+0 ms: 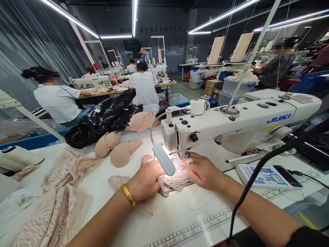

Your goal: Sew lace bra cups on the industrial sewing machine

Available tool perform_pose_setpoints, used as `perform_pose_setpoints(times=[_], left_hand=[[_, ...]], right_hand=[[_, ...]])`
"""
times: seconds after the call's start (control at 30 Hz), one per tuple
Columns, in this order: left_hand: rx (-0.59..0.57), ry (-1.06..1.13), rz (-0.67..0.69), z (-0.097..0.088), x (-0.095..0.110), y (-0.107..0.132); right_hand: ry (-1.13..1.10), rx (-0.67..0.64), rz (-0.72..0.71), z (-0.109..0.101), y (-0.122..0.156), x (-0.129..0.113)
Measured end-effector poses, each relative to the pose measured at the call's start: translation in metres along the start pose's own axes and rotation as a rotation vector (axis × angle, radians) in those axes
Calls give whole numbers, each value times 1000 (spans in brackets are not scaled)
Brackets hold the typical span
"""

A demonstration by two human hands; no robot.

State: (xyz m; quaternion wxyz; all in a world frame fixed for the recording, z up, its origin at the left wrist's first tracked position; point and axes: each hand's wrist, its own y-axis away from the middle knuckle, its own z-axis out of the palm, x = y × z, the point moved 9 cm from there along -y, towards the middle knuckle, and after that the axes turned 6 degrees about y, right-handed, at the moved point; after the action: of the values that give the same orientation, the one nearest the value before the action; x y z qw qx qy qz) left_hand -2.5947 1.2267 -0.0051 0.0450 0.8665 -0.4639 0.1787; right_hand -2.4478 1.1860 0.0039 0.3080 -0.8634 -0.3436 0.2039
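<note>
A small piece of pale pink lace fabric lies under the needle area of a white JUKI sewing machine, lit by a gooseneck lamp. My left hand, with a gold bangle on the wrist, has its fingers curled onto the left side of the lace. My right hand, with a ring on one finger, presses and pinches the lace's right side close to the presser foot. Part of the lace is hidden behind the lamp head.
A heap of pink lace lies at the left, beige bra cups and a black plastic bag behind it. A control panel with a phone and a black cable sit right. Other workers sew at tables beyond.
</note>
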Motion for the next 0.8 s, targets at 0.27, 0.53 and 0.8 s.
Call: perform_pose_setpoints(times=[0.27,0.53,0.8], left_hand=[[-102,-132,-217,6,8,2],[-115,-65,-202,10,7,3],[-55,16,-96,1,13,-2]], right_hand=[[3,-312,-82,36,-2,-23],[316,-277,19,47,6,5],[255,-111,59,12,2,20]])
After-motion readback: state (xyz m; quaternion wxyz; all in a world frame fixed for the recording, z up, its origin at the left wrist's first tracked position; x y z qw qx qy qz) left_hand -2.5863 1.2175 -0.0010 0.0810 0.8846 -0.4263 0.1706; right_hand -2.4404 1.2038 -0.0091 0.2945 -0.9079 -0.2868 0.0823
